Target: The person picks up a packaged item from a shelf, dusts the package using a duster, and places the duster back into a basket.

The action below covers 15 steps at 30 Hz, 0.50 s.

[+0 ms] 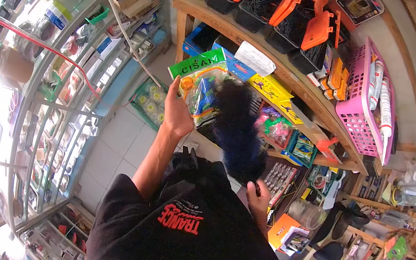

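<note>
My left hand [178,115] grips the left edge of a clear plastic packet [203,93] with a green printed header and blue and yellow contents. The packet is lifted in front of the wooden shelf. My right hand [260,198] is closed round the lower end of a dark, fluffy duster [240,129], blurred at its upper part. The duster's fibres overlap the packet's right side in view; whether they touch it I cannot tell. Its handle is hidden in my fingers.
A wooden shelf [218,22] holds black bins [256,14] with orange lids and a pink basket [363,106] of tubes. A green basket [151,102] stands on the tiled floor [122,136]. Glass shelving [59,93] lines the left. An orange box [287,229] sits right.
</note>
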Tool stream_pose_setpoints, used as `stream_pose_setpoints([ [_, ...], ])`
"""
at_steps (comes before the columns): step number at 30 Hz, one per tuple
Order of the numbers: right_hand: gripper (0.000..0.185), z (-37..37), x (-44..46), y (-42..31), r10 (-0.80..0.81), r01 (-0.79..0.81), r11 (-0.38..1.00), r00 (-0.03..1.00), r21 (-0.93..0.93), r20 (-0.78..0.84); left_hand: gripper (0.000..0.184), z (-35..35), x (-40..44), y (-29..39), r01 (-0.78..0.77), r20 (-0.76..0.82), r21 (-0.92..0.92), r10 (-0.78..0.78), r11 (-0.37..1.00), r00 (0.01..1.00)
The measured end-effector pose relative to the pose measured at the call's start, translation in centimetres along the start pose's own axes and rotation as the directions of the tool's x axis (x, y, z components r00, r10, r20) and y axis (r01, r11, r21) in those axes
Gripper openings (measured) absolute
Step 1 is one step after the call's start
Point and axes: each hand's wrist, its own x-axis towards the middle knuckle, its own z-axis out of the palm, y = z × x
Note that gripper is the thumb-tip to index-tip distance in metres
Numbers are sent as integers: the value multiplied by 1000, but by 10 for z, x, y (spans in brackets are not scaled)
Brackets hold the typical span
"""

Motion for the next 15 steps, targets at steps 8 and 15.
stream_pose_setpoints([
  [8,31,2,-1,4,0,4,999,997,46,-76,62,-8,2,2,-6,28,-32,7,999,1000],
  [15,26,-2,2,0,-67,69,994,997,85,-34,68,-13,5,-2,7,95,-8,-6,1000,995],
])
